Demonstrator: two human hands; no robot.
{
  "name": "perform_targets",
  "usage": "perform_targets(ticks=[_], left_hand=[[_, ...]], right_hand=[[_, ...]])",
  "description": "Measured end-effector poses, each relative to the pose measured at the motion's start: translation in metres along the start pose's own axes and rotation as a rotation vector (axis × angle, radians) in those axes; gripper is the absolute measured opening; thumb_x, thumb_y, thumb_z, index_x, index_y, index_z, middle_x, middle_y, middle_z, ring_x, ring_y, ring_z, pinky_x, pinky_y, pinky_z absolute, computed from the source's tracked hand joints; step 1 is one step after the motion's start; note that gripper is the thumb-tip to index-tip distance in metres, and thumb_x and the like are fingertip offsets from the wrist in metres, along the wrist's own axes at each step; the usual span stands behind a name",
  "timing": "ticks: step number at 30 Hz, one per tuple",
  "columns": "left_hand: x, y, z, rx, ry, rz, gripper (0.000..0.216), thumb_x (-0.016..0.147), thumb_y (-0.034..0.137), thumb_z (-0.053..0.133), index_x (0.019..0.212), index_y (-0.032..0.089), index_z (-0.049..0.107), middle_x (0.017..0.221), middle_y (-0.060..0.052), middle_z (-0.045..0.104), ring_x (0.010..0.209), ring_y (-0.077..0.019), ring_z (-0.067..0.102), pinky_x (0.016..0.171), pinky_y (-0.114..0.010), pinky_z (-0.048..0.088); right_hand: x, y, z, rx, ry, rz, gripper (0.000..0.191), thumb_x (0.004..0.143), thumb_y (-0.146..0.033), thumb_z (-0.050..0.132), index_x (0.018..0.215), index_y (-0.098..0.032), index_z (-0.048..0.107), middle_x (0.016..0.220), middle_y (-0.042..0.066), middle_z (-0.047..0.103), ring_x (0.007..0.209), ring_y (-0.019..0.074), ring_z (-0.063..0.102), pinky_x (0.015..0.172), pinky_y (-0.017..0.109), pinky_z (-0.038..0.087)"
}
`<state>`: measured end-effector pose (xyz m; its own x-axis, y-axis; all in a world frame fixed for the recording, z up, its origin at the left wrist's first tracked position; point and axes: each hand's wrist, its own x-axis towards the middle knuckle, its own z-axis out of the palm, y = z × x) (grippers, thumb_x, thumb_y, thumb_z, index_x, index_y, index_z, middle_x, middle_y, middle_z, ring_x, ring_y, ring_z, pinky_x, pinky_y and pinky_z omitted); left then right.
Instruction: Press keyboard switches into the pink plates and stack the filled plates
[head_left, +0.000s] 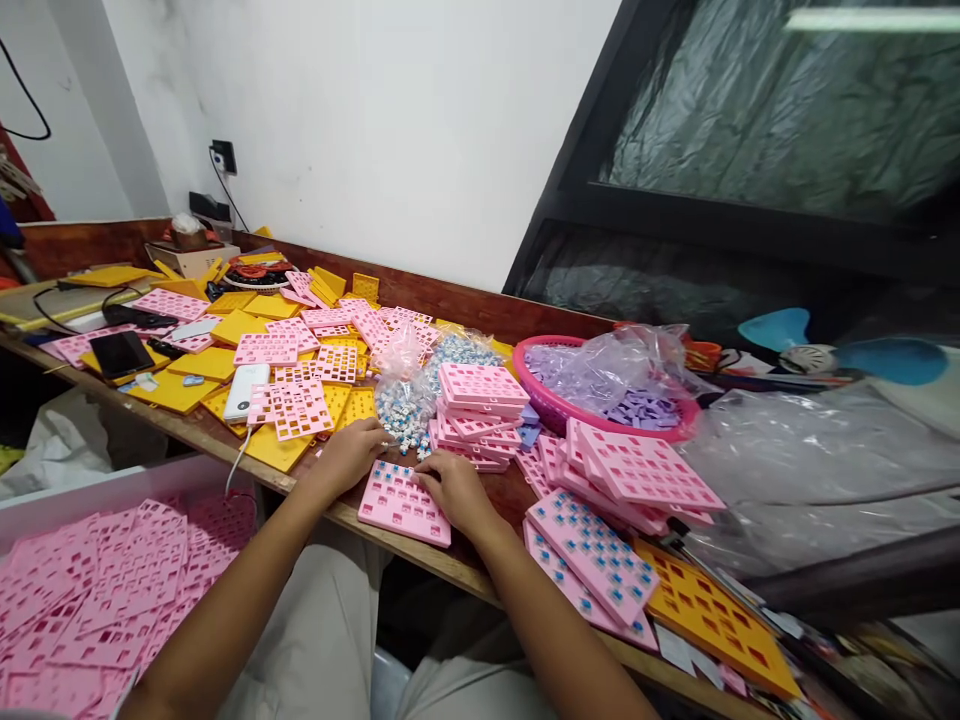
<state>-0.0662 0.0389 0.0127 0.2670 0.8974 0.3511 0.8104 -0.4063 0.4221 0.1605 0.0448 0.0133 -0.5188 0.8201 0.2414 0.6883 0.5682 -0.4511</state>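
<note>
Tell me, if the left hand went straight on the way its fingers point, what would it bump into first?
Most likely the clear bag of small blue-and-white pieces, which sits just beyond the left hand. The stack of pink trays lies further right, off that line. Depth is hard to judge from this one view.

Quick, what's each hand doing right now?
Left hand: curled beside the pink tray; grasp cannot be told.
Right hand: open, resting on the tray.

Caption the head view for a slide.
Left hand and right hand rest at a pink tray holding blue pieces, beside stacked pink trays and yellow trays.
</note>
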Motion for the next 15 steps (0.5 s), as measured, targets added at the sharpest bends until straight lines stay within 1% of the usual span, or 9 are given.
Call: perform_targets(ticks=[2,3,5,7,9,10,12,14,15], left_hand=[[0.009,-0.005,0.007,0.03,-0.075,0.022,0.022,0.095,0.019,0.053,0.098,0.022,0.074,0.102,-0.007,0.069,0.095,-0.0193,0.064,0.083,-0.028,0.047],[0.013,-0.007,0.01,0.044,-0.09,0.011,0.021,0.094,0.019,0.054,0.096,0.022,0.074,0.1,-0.006,0.069,0.094,-0.0195,0.065,0.082,-0.028,0.047],[0.015,-0.011,0.015,0.058,-0.081,-0.03,0.016,0.093,0.021,0.056,0.095,0.021,0.073,0.097,-0.006,0.07,0.092,-0.0206,0.065,0.08,-0.029,0.047],[0.012,-0.014,0.015,0.036,-0.049,-0.076,0.011,0.09,0.022,0.061,0.094,0.02,0.071,0.094,-0.006,0.071,0.092,-0.0215,0.065,0.079,-0.03,0.047],[0.005,-0.014,0.01,-0.027,-0.004,-0.112,0.009,0.088,0.02,0.063,0.094,0.019,0.069,0.091,-0.006,0.07,0.089,-0.0214,0.064,0.078,-0.03,0.047],[0.0,-0.013,0.006,-0.077,0.03,-0.123,0.011,0.087,0.019,0.063,0.096,0.019,0.069,0.092,-0.006,0.07,0.088,-0.021,0.064,0.079,-0.03,0.048],[-0.012,-0.009,-0.001,-0.21,0.112,-0.117,0.02,0.088,0.02,0.062,0.107,0.019,0.069,0.097,-0.006,0.069,0.089,-0.02,0.063,0.081,-0.031,0.048],[-0.027,-0.001,-0.006,-0.357,0.172,-0.082,0.027,0.091,0.024,0.06,0.117,0.021,0.067,0.104,-0.007,0.067,0.094,-0.0193,0.063,0.085,-0.031,0.049],[-0.034,0.003,-0.006,-0.419,0.184,-0.062,0.028,0.093,0.027,0.058,0.119,0.022,0.068,0.106,-0.007,0.066,0.097,-0.0193,0.062,0.087,-0.031,0.049]], right_hand=[[-0.002,-0.004,0.0,-0.123,-0.032,0.007,0.016,0.095,-0.026,0.062,0.092,-0.02,0.076,0.095,0.005,0.072,0.089,0.0182,0.064,0.079,0.026,0.045],[-0.003,-0.007,0.001,-0.204,-0.055,0.005,0.018,0.097,-0.026,0.059,0.092,-0.02,0.076,0.095,0.006,0.072,0.09,0.0185,0.063,0.079,0.026,0.045],[-0.006,-0.014,0.001,-0.375,-0.102,-0.038,0.024,0.1,-0.024,0.052,0.094,-0.018,0.075,0.098,0.009,0.071,0.093,0.02,0.062,0.079,0.027,0.045],[-0.008,-0.023,0.001,-0.509,-0.137,-0.118,0.029,0.102,-0.023,0.047,0.096,-0.015,0.074,0.101,0.012,0.069,0.096,0.0223,0.06,0.08,0.029,0.045],[-0.009,-0.032,0.0,-0.58,-0.162,-0.184,0.034,0.103,-0.026,0.043,0.098,-0.013,0.074,0.102,0.015,0.068,0.098,0.0244,0.059,0.081,0.031,0.046],[-0.01,-0.037,0.0,-0.598,-0.179,-0.197,0.036,0.103,-0.028,0.042,0.099,-0.013,0.074,0.102,0.015,0.068,0.098,0.025,0.059,0.081,0.032,0.046],[-0.012,-0.045,-0.001,-0.616,-0.214,-0.204,0.04,0.104,-0.032,0.041,0.098,-0.013,0.075,0.102,0.016,0.068,0.098,0.0259,0.058,0.081,0.033,0.047],[-0.014,-0.05,-0.001,-0.62,-0.232,-0.197,0.041,0.104,-0.034,0.041,0.097,-0.013,0.076,0.102,0.016,0.068,0.1,0.0269,0.058,0.081,0.034,0.047],[-0.016,-0.052,-0.001,-0.619,-0.229,-0.188,0.042,0.104,-0.035,0.041,0.097,-0.013,0.076,0.103,0.016,0.067,0.101,0.0273,0.058,0.081,0.034,0.047]])
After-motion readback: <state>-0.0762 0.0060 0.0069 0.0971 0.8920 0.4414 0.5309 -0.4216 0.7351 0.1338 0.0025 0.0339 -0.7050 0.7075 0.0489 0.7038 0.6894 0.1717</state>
